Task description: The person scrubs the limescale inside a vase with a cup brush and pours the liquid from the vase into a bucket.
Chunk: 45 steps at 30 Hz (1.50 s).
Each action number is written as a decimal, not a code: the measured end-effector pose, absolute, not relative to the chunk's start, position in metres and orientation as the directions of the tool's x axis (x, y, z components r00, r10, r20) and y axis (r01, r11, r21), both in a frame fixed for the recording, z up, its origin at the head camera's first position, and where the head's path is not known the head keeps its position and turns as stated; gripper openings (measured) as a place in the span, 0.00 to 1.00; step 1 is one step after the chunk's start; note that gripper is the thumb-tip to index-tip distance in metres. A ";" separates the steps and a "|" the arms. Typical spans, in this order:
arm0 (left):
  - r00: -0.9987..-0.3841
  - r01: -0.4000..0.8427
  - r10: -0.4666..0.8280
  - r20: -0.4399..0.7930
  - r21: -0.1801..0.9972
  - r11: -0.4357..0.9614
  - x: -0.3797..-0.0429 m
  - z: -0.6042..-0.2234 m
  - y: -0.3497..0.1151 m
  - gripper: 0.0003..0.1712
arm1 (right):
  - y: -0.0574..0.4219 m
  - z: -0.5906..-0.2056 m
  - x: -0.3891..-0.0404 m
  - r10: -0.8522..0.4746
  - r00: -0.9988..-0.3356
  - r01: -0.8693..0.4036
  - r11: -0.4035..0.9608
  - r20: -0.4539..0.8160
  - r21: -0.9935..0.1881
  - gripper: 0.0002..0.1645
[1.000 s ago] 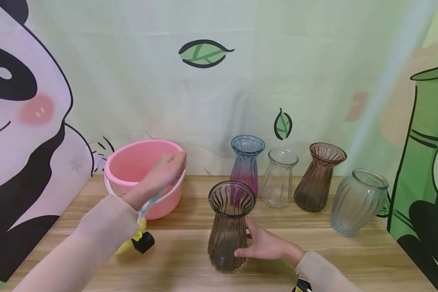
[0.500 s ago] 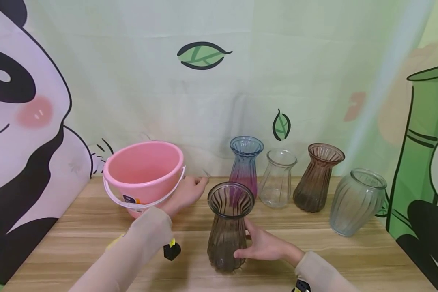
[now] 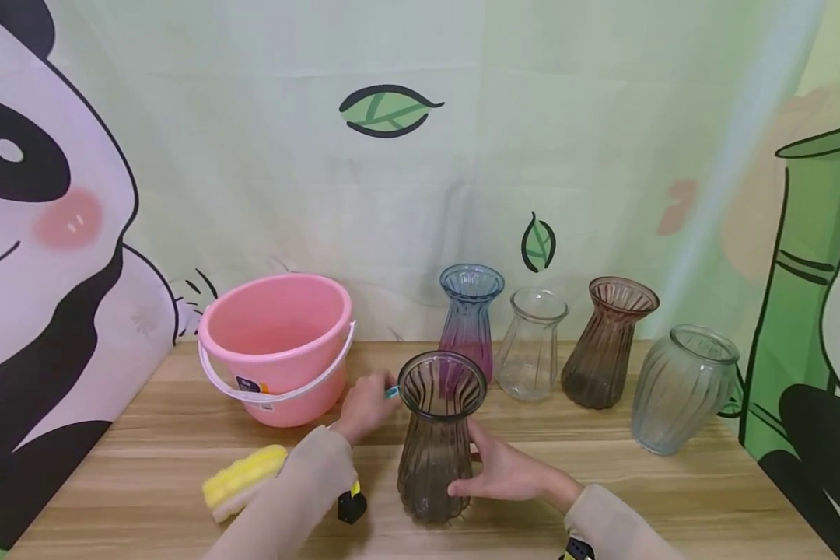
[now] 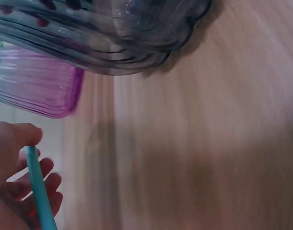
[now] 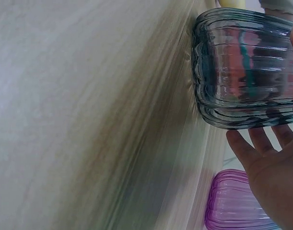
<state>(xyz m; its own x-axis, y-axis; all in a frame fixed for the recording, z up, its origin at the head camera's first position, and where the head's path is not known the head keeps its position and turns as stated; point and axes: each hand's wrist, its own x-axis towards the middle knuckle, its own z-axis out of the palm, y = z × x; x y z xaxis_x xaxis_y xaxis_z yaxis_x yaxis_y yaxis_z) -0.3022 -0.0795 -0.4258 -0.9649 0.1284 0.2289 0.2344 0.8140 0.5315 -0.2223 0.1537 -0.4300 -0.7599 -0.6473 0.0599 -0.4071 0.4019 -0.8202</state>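
Observation:
A grey ribbed glass vase (image 3: 435, 467) stands upright on the wooden table. My right hand (image 3: 507, 467) grips its lower right side, thumb in front and fingers behind. Between the vase and the pink bucket is my left hand (image 3: 367, 406), pinching a thin teal stick (image 4: 39, 191) that looks like a handle. Only its teal tip shows in the head view, close to the vase's rim, and its far end is out of sight in the left wrist view. A yellow and white sponge (image 3: 245, 476) lies on the table beside the left sleeve.
The pink bucket (image 3: 274, 350) with a white handle stands at the back left. Along the back right are a blue-pink vase (image 3: 467, 319), a clear vase (image 3: 532, 342), a brown vase (image 3: 609, 342) and a pale rounded vase (image 3: 682, 393). Behind them hangs a panda-print cloth (image 3: 406, 194).
My left hand has come from over the bucket, rightward and down, to beside the grey vase with the teal stick. The sponge has come into view. My right hand stays on the vase.

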 end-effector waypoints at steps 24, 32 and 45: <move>-0.965 0.261 0.245 0.092 0.414 0.872 -0.298 -0.439 -0.082 0.14 | 0.152 -0.432 -0.217 -0.632 -0.766 -0.419 0.354 0.117 -0.836 0.53; -0.914 0.405 0.323 0.247 0.486 0.774 -0.265 -0.398 -0.100 0.19 | 0.149 -0.430 -0.212 -0.580 -0.805 -0.411 0.389 0.127 -0.825 0.53; -0.831 0.530 0.239 0.503 0.579 0.620 -0.224 -0.334 -0.168 0.13 | 0.130 -0.412 -0.209 -0.378 -0.903 -0.358 0.394 0.206 -0.847 0.51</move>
<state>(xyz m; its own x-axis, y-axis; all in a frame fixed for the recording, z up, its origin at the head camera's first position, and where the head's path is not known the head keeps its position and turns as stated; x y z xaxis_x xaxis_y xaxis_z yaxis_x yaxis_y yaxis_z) -0.2237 -0.1682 -0.3343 -0.8305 0.2395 0.5029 0.5295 0.6196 0.5794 -0.2088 0.1297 -0.4116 -0.9027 -0.3778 0.2058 -0.3578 0.3936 -0.8468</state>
